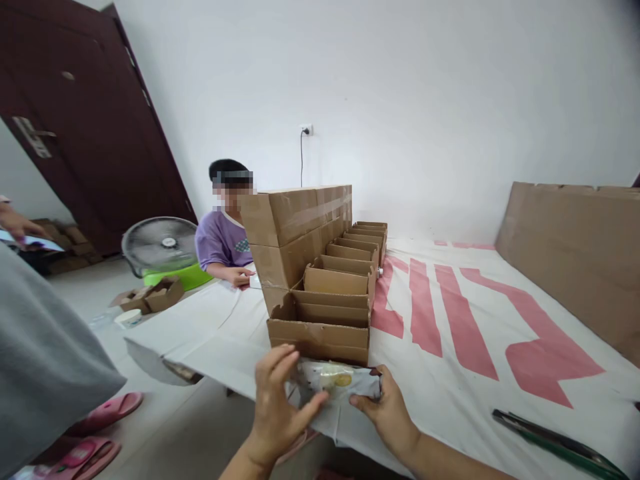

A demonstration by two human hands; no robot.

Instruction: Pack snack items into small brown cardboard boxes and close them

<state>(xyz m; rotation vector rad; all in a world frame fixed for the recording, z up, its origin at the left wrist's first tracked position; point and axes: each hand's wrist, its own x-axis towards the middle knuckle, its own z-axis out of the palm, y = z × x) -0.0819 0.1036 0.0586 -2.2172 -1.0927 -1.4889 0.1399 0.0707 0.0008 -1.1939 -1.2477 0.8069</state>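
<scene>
Both of my hands hold a small printed plastic packet (336, 380) at the near edge of the table. My left hand (279, 403) grips its left end, thumb under it and fingers curled over the top. My right hand (386, 408) pinches the right end. Just beyond the packet stands an open cardboard box (320, 331), the nearest of a row of several open boxes (356, 252) that runs away from me. Taped, closed cartons (293, 230) are stacked on the left side of that row.
A white cloth with red stripes (450, 313) covers the table. Flat cardboard (575, 260) leans at the right. A dark green long object (555, 443) lies near right. A seated person in purple (223, 241), a fan (160, 245) and pink slippers (100, 427) are at left.
</scene>
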